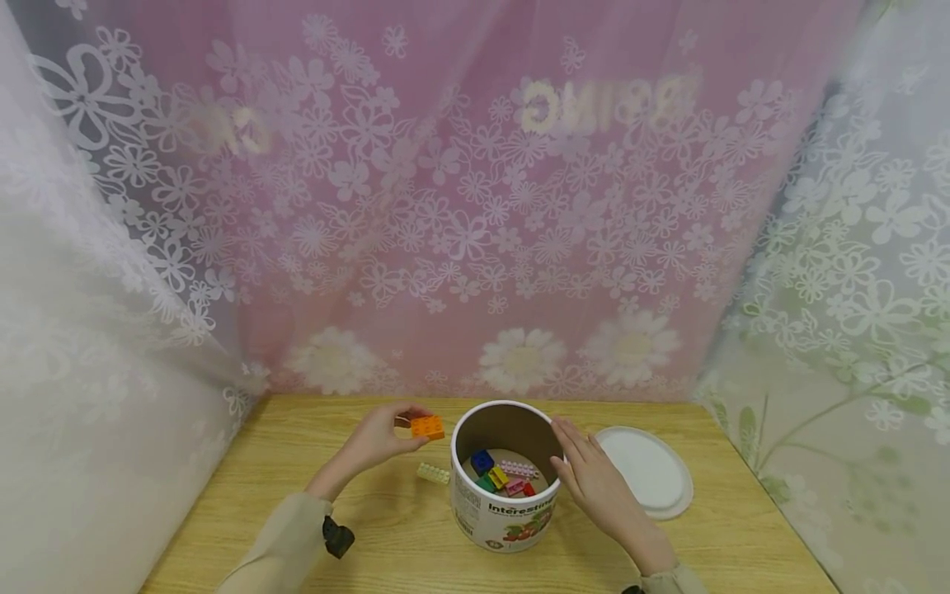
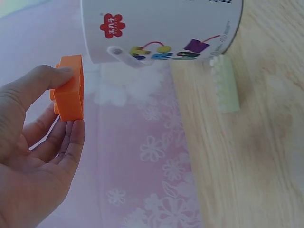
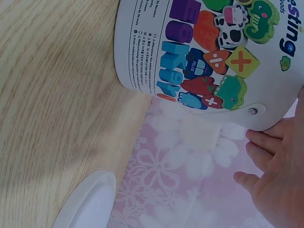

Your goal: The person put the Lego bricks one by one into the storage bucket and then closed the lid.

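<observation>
Between thumb and fingers my left hand pinches an orange toy building block, held up just left of the bucket's rim. The white round bucket has printed pictures on its side and stands with its top uncovered. Several building blocks lie on its bottom, among them a dark blue block, a yellow block and a light pink block. My right hand rests with extended fingers against the bucket's right rim. A pale yellow block lies on the table beside the bucket.
A white round lid lies on the wooden table to the right of the bucket, behind my right hand. Flowered curtains hang along the back and both sides of the table.
</observation>
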`<state>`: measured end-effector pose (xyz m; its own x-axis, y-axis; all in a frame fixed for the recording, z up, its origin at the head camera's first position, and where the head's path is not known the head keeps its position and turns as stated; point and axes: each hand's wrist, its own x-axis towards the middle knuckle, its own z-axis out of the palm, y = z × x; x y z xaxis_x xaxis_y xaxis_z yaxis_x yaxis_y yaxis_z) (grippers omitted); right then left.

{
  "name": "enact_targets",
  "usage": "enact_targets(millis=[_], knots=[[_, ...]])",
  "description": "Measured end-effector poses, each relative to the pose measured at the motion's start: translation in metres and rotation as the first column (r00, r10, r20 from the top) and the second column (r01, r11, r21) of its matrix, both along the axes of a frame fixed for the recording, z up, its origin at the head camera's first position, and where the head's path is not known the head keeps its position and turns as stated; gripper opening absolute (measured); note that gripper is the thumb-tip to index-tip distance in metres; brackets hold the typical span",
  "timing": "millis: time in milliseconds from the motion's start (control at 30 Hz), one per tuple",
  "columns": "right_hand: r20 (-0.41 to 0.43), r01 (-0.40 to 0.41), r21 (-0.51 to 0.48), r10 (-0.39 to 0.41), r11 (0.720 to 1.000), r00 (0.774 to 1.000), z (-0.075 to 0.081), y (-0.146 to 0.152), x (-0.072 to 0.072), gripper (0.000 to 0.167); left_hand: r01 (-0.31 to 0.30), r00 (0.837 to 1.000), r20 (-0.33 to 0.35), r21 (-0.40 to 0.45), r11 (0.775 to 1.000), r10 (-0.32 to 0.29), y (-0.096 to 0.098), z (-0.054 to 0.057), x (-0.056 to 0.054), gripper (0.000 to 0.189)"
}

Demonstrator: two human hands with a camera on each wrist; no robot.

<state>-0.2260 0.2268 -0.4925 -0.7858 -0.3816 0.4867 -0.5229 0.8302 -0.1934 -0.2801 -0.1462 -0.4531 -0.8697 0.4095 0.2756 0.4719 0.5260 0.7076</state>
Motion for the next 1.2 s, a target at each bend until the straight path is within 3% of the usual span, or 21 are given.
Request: enact_targets(millis=[333, 600, 900, 1200], knots=[[0.027, -0.001, -0.002, 0.001, 1.000, 1.000, 0.003, 0.001, 0.001, 0.058, 0.024, 0.999, -0.024, 0.019, 1.000, -0.024, 0.029, 0.022, -0.005, 0.036], [0.030, -0.004, 0.007, 0.004, 1.000, 1.000, 0.002, 0.001, 0.000, 0.059, 0.075, 0.997, -0.007, 0.029, 0.997, -0.074, 0.058, 0.030, -0.006, 0.037], [0.048, 0.005, 0.011, -0.005, 1.000, 0.999, 0.002, 0.002, -0.001, 0.060, 0.130, 0.991, -0.012, 0.035, 0.991, -0.130, 0.085, 0.021, -0.010, 0.037], [0.005, -0.008, 0.014, 0.008, 1.000, 1.000, 0.000, 0.002, -0.002, 0.059, 0.097, 0.994, -0.035, -0.069, 0.993, -0.099, 0.112, 0.006, -0.017, 0.036]])
